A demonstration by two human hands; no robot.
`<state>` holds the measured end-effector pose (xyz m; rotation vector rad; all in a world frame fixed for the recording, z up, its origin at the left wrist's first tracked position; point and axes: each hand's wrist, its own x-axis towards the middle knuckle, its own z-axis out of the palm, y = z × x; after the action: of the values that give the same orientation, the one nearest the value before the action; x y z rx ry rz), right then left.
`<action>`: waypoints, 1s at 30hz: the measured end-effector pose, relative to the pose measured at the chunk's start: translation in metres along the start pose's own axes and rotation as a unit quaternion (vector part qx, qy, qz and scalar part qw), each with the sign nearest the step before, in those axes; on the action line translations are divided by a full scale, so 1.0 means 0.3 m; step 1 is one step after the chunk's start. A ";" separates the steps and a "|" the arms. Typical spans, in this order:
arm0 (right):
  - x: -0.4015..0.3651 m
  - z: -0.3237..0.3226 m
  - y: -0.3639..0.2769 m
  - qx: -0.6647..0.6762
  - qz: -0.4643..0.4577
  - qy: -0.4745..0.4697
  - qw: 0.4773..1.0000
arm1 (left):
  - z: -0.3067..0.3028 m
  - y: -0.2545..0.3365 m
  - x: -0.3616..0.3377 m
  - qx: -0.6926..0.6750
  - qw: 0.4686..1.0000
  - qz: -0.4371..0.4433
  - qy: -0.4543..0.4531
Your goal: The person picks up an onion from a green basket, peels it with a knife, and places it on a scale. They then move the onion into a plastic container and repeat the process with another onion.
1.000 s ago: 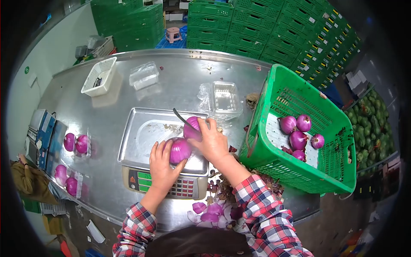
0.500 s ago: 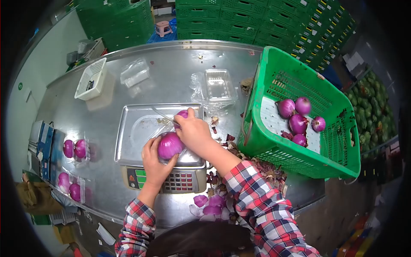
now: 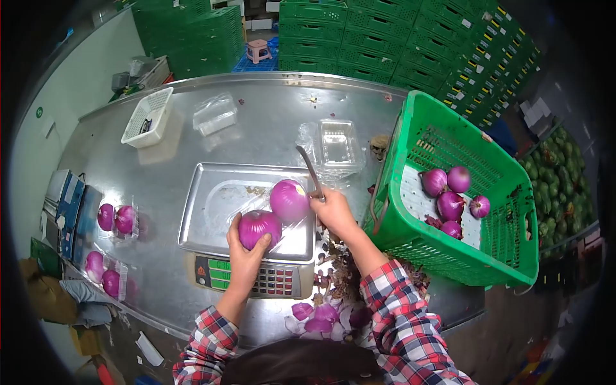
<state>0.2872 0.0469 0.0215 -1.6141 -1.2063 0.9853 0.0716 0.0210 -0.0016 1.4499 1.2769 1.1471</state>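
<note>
My left hand (image 3: 246, 262) is wrapped round a large red onion (image 3: 262, 229) over the front of the scale's metal pan (image 3: 208, 218). A second red onion (image 3: 287, 202), its pale cut end facing up and right, touches or nearly touches the first. My right hand (image 3: 335, 212) grips a knife (image 3: 309, 168), blade pointing up and left, just right of that second onion. Below the pan the scale's green display (image 3: 219, 274) is lit, partly hidden by my left wrist. Purple peelings (image 3: 321, 316) lie in front of the scale.
On the right stands a green crate (image 3: 427, 260) holding several onions (image 3: 450, 205). A clear plastic tray (image 3: 338, 144) and a white basket (image 3: 149, 122) sit further back. Wrapped onion packs (image 3: 115, 219) lie left. Dry skins (image 3: 346, 276) litter the table beside the crate.
My right hand has drawn back right from the second onion, and the knife has swung upright. That onion now shows fully, with its cut end exposed. The scale display has come into view.
</note>
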 end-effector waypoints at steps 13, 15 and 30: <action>-0.348 0.722 -0.287 0.064 0.037 -0.395 0.916 | -0.791 -0.174 -0.401 -0.130 0.937 -0.052 0.320; -0.318 0.911 -0.201 0.103 0.097 -0.421 0.896 | -0.885 -0.279 -0.411 -0.079 0.933 -0.074 0.343; -0.471 0.743 -0.203 -0.040 0.045 -0.422 0.905 | -1.020 -0.373 -0.197 0.697 0.712 -0.036 0.072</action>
<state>0.0311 -0.0412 0.0231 -1.3215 -1.7512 1.8196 -0.2532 -0.0168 -0.0544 2.2612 2.5091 -0.0108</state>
